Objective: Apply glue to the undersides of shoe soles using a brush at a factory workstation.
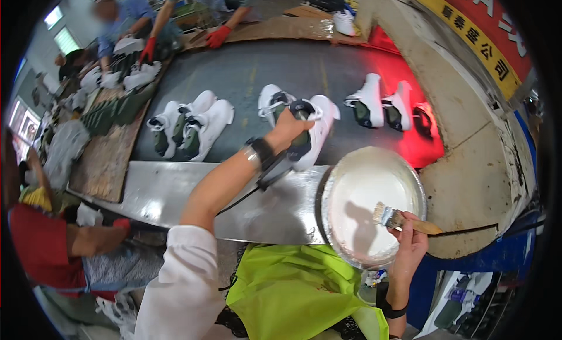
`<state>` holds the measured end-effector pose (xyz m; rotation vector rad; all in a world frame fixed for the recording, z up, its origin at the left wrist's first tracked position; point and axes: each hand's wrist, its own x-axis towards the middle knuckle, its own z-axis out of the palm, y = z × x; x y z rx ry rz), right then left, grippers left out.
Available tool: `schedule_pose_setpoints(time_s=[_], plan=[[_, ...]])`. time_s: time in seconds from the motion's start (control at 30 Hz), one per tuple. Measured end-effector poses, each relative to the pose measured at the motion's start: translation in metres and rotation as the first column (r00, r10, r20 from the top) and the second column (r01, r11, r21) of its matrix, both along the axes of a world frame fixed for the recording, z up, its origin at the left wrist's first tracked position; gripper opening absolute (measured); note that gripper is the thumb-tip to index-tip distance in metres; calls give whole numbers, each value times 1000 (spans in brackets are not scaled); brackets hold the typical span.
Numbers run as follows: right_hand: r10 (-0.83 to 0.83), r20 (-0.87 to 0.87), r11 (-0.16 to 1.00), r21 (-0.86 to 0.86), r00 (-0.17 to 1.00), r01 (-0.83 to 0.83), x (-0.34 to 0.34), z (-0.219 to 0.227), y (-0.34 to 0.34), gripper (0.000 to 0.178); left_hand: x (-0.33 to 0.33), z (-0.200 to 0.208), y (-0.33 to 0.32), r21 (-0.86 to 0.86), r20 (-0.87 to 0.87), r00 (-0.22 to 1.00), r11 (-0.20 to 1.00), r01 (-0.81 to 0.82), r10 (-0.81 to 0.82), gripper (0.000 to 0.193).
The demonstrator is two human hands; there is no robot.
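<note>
My left hand [287, 131] is closed on a white and dark green sneaker [321, 132] at the near edge of the grey conveyor belt [293, 62]. Another sneaker [270, 100] of the same kind stands just behind and to the left of it. In my right hand [410, 246] is a paintbrush [429, 226] with a wooden handle, its pale bristles pointing left. The brush hovers above a large round metal basin [422, 195] of white liquid [374, 179]. Whether the bristles touch the liquid I cannot tell.
White sneakers [208, 126] stand on the belt at left, and more [370, 100] at right beside a red-lit opening [430, 149]. A metal ledge [175, 185] borders the belt. Co-workers, one in red gloves [218, 36], work at the far side and left. A cable [240, 200] hangs below my left wrist.
</note>
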<state>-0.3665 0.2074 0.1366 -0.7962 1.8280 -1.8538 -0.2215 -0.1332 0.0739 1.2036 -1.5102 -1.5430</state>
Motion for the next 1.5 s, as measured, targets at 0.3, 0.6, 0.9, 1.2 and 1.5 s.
schedule_pose_setpoints(time_s=[0.3, 0.6, 0.9, 1.2, 1.5], plan=[[173, -203, 972, 193, 964, -134, -43, -35, -31, 21, 210, -60, 152, 55, 333, 919, 968, -245, 213, 91], [318, -475, 779, 624, 821, 59, -69, -105, -65, 25, 210, -88, 117, -245, 723, 688, 912, 328, -54, 119], [312, -206, 900, 378, 928, -219, -85, -74, -43, 23, 181, -70, 132, -35, 370, 929, 998, 52, -35, 93], [197, -206, 980, 65, 958, -188, -44, -66, -66, 18, 137, -54, 240, 402, -268, 959, 894, 200, -94, 68], [363, -49, 927, 117, 931, -355, 52, -51, -105, 23, 117, -54, 265, 186, -148, 964, 951, 245, -220, 96]])
